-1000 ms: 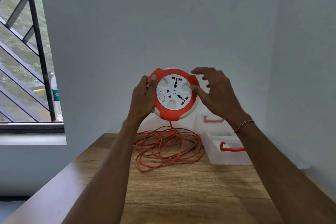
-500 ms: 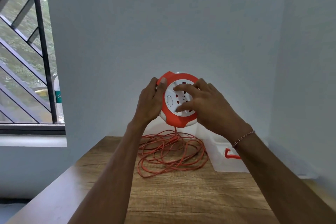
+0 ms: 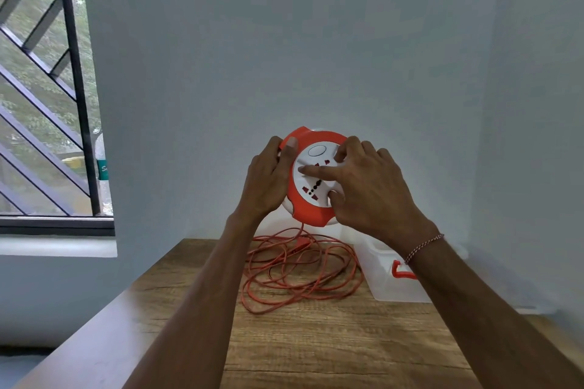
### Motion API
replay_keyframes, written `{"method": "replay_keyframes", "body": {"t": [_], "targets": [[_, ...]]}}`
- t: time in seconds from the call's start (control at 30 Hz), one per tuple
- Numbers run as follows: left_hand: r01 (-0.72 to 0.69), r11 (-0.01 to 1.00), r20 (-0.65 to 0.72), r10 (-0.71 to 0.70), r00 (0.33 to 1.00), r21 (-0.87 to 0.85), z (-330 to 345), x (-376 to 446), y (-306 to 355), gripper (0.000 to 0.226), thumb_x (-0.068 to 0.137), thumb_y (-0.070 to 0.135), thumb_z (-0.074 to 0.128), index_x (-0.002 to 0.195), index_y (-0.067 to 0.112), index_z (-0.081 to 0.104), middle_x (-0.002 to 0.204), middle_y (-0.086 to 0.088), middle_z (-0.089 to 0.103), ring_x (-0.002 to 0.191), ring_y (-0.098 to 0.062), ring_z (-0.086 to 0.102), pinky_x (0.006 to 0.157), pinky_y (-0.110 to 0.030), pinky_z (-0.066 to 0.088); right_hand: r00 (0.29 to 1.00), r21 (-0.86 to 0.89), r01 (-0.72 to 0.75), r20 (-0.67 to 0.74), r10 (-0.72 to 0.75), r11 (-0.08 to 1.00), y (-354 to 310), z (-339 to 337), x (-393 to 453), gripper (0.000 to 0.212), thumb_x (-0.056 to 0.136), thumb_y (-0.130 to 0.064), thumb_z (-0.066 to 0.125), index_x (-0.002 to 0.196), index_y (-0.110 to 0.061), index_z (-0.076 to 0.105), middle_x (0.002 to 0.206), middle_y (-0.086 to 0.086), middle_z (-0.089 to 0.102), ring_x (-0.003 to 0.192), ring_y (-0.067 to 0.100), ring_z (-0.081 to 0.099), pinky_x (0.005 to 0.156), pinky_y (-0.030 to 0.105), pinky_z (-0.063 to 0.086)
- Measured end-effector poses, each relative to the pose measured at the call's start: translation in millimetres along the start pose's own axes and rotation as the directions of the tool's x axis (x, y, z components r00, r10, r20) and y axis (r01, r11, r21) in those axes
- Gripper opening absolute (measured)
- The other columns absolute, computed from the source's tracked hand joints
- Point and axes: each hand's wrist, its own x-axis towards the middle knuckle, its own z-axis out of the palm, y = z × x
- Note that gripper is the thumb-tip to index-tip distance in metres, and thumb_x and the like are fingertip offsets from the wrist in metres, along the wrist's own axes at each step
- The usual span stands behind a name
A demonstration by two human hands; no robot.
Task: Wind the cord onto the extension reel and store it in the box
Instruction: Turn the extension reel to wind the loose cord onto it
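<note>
I hold a round orange and white extension reel (image 3: 311, 208) upright in the air above the table, its socket face toward me. My left hand (image 3: 268, 180) grips its left rim, thumb on the orange edge. My right hand (image 3: 366, 189) lies on the white socket disc with fingers pressed into it. An orange cord (image 3: 300, 275) hangs from the bottom of the reel into a loose pile of loops on the wooden table (image 3: 316, 344). A clear plastic box (image 3: 388, 284) with an orange handle stands to the right of the pile, partly hidden by my right forearm.
The table stands in a corner, with a grey wall behind and another close on the right. A barred window (image 3: 47, 104) with a sill is on the left. The table's left edge runs diagonally toward me.
My right hand came from beside the reel onto its white socket face. That face has turned: its oval button went from the left side to the top. The reel sits lower in view.
</note>
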Motion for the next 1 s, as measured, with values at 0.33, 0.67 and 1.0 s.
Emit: {"method": "replay_keyframes", "body": {"t": [0.33,0.67,1.0], "targets": [[-0.014,0.998,-0.006,0.015,1.000,0.057,0,1,-4,0.040,0.100,0.049,0.035,0.102,0.014,0.055,0.081,0.001,0.069,0.065,-0.015,0.069,0.058,-0.029,0.059,0.972,0.248,-0.196,-0.077,0.221,0.949,-3,7,0,0.062,0.076,-0.070,0.055,0.126,-0.032,0.059,0.098,0.003,0.074,0.080,0.020,0.070,0.075,0.035,0.058],[-0.014,0.999,-0.004,0.014,1.000,0.034,-1,2,-5,0.037,0.101,0.046,0.035,0.103,0.015,0.055,0.081,0.005,0.069,0.065,-0.012,0.069,0.055,-0.018,0.054,0.989,0.219,0.102,0.084,-0.123,0.970,5,-9,3,0.027,0.068,-0.018,0.082,0.090,-0.029,0.072,0.137,0.003,0.051,0.120,0.026,0.045,0.089,0.041,0.050],[-0.035,0.999,-0.002,0.035,0.999,0.025,-1,0,-3,0.036,0.101,0.045,0.035,0.102,0.015,0.055,0.079,0.006,0.067,0.065,-0.009,0.068,0.056,-0.017,0.054,0.989,-0.026,0.098,0.118,-0.094,0.995,-5,-7,1,0.058,0.065,-0.030,0.084,0.117,-0.042,0.063,0.137,0.005,0.049,0.119,0.030,0.044,0.088,0.044,0.044]]}}
